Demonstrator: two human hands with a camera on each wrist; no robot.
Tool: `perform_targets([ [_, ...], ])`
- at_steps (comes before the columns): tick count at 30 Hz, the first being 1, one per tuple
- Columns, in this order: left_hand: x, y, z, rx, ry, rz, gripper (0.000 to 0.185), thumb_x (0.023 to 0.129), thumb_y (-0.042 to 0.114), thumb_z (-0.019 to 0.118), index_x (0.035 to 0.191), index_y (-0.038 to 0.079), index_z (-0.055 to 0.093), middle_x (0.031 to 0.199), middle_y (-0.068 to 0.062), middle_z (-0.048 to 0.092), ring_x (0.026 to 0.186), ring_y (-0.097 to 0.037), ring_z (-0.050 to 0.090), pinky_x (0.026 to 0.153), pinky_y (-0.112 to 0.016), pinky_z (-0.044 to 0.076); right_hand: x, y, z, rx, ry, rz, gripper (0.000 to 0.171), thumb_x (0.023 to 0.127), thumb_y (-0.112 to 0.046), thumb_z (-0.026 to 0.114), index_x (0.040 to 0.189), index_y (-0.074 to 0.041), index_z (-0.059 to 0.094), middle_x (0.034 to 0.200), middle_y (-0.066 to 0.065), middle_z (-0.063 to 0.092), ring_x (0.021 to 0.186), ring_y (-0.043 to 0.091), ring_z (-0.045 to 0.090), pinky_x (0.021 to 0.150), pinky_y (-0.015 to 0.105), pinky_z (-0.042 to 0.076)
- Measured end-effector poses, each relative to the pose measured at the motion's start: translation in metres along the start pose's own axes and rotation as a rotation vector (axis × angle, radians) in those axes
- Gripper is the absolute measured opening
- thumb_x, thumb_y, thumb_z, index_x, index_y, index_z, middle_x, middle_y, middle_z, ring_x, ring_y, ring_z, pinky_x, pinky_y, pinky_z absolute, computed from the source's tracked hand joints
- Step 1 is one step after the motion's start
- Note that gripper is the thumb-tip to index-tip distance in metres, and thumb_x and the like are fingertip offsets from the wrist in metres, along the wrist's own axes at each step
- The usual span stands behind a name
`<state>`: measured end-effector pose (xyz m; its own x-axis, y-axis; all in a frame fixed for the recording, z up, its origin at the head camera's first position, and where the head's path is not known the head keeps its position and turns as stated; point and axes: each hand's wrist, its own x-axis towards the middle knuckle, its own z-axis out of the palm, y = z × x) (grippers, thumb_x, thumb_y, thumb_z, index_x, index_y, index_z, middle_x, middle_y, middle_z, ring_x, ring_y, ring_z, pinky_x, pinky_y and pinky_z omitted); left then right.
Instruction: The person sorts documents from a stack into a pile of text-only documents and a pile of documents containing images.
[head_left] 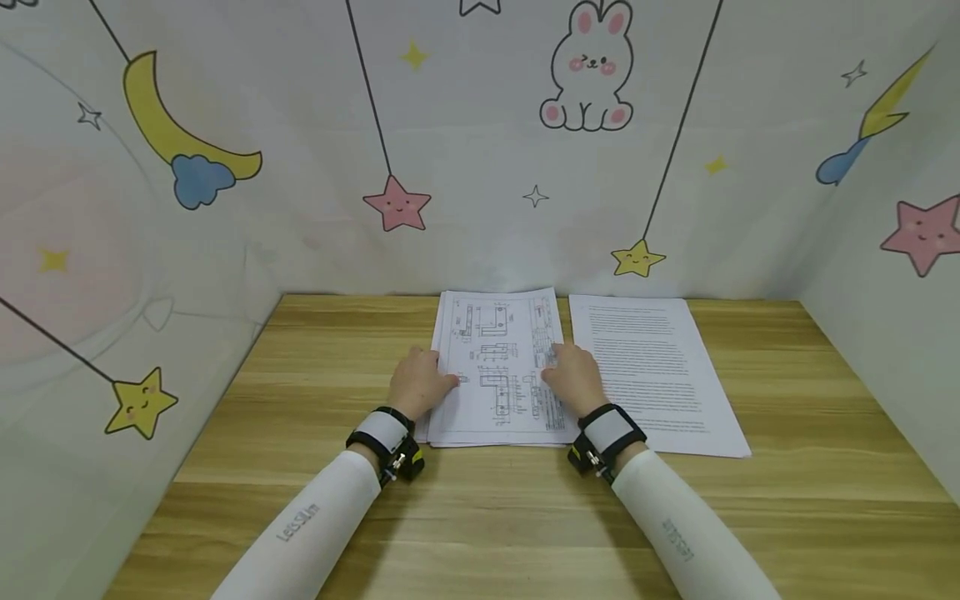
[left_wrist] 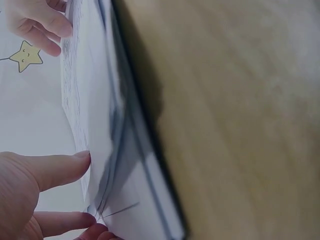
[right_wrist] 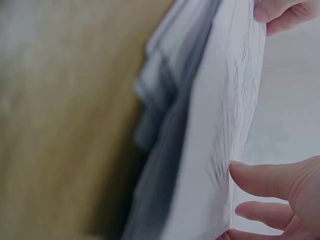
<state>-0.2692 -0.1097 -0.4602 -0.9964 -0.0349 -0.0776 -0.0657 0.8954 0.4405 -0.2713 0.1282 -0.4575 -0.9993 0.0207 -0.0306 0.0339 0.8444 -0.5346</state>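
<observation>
A stack of printed sheets with technical drawings (head_left: 498,333) lies on the table in front of me. At its left edge my left hand (head_left: 422,383) grips the paper, thumb on top and fingers at the side, as the left wrist view shows with the thumb (left_wrist: 62,169) on the upper sheets. On the opposite edge my right hand (head_left: 576,379) pinches the sheets, its thumb (right_wrist: 262,179) on the printed face. In both wrist views the upper sheets stand apart from the paper below. How many sheets each hand holds is hidden.
Right of the drawings lies another stack of paper with lines of text (head_left: 652,358), close beside my right hand. The wooden table (head_left: 495,517) meets a white curtain (head_left: 480,242) with printed cartoon figures at its back edge.
</observation>
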Motion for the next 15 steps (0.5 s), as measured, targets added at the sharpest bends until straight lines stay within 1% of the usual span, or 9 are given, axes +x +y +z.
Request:
perform_targets([
  [6,-0.0012,-0.0007,-0.003,0.002,0.022,0.012,0.043,0.086,0.029,0.074,0.113,-0.004,0.068,0.111,-0.019,0.061,0.084,-0.026,0.058,0.067,-0.034,0.047,-0.0029,-0.0049,0.0049,0.062,-0.003,0.003,0.05,0.088,-0.01,0.067,0.135,0.004,0.057,0.132,0.026,0.062,0.11,0.035,0.068,0.091,0.046,0.056],
  [12,-0.0014,-0.0015,-0.0049,-0.002,0.027,0.019,0.042,0.085,0.027,0.075,0.11,-0.007,0.068,0.107,-0.02,0.063,0.082,-0.025,0.058,0.067,-0.034,0.048,-0.0046,-0.009,0.0076,0.074,0.0,-0.007,0.05,0.087,-0.011,0.068,0.135,0.001,0.058,0.135,0.024,0.061,0.12,0.037,0.063,0.099,0.049,0.052],
  [15,-0.0012,-0.0018,-0.0063,-0.007,0.021,0.022,0.042,0.085,0.027,0.074,0.11,-0.007,0.067,0.106,-0.02,0.063,0.082,-0.025,0.057,0.066,-0.033,0.047,-0.0063,-0.0108,0.0077,0.065,0.002,-0.027,0.049,0.088,-0.015,0.069,0.133,0.001,0.06,0.134,0.024,0.062,0.121,0.038,0.062,0.099,0.05,0.051],
])
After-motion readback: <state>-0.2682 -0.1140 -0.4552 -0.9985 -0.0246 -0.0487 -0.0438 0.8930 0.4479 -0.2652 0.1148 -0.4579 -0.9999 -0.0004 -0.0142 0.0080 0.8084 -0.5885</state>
